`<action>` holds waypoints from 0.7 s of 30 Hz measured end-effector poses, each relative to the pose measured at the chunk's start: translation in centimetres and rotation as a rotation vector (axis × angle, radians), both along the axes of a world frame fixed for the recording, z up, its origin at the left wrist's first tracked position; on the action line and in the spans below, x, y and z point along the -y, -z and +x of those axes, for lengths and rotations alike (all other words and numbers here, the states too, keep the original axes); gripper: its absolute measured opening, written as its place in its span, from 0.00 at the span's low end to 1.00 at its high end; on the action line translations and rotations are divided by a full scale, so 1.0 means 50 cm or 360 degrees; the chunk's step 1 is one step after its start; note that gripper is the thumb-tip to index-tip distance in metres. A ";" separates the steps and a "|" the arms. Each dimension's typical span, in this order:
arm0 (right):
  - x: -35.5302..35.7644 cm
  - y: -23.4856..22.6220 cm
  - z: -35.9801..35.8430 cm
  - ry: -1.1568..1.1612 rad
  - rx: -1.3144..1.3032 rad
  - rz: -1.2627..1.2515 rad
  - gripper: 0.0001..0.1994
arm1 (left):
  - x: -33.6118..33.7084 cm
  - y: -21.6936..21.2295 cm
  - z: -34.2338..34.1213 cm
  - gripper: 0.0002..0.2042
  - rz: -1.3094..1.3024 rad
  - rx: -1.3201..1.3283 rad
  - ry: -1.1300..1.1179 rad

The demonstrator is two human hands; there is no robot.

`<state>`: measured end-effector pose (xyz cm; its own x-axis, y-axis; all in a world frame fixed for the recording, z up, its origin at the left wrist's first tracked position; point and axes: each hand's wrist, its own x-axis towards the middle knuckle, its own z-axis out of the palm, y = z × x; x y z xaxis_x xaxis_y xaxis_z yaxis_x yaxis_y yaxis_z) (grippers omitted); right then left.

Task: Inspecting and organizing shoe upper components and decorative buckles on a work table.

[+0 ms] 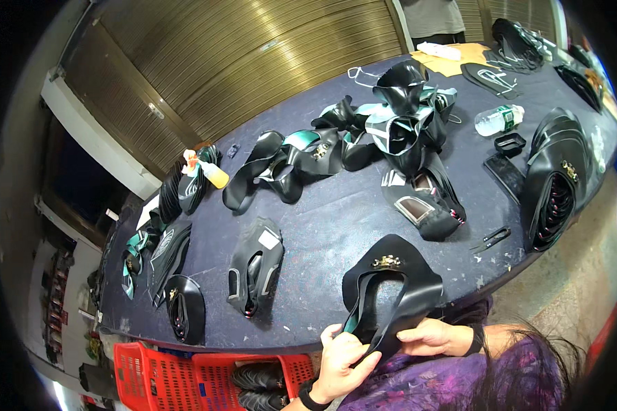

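A black leather shoe upper (408, 264) with a gold ornament (386, 262) lies at the table's near edge, its teal lining showing at the left. My left hand (346, 359) is closed on its near left end, thumb outside. My right hand (428, 337) grips the near right side, thumb on top and the other fingers hidden underneath. Left of it rests a stack of black uppers (256, 270) with grey trim. Farther off lies another stack of trimmed pieces (425, 205), below a heap of loose black uppers (401, 130) with teal linings.
Thread snips (493, 238), a phone (504, 177), a clear bottle (499, 120) and a thick stack of uppers (557, 181) occupy the right. At the left stand a spray bottle (209, 171) and more bundles (185, 308). A red crate (161, 380) sits below the near edge.
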<state>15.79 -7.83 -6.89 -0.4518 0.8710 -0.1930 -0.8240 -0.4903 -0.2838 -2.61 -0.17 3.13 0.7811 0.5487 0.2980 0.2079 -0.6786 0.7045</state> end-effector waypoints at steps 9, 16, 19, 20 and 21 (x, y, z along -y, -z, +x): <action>-0.008 -0.055 -0.007 0.0260 0.0223 0.0057 0.17 | -0.001 0.008 0.006 0.04 0.0015 -0.0100 0.0052; 0.003 -0.025 0.030 0.0056 -0.0521 0.0404 0.27 | -0.014 -0.001 -0.020 0.06 -0.0243 -0.0081 0.0108; 0.002 -0.029 0.023 0.0102 -0.0607 0.0384 0.25 | -0.021 0.002 -0.037 0.08 -0.0336 -0.0146 0.0205; -0.004 -0.015 0.020 0.0163 -0.0413 0.0337 0.23 | -0.020 0.001 -0.036 0.08 -0.0318 -0.0169 0.0205; -0.007 -0.001 0.017 0.0224 -0.0218 0.0289 0.22 | -0.019 0.000 -0.034 0.08 -0.0301 -0.0193 0.0207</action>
<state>16.66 -7.48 -6.86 -0.3346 0.9420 0.0266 -0.9173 -0.3191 -0.2379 -4.29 0.77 3.15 0.8724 0.4785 0.0996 0.2182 -0.5637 0.7966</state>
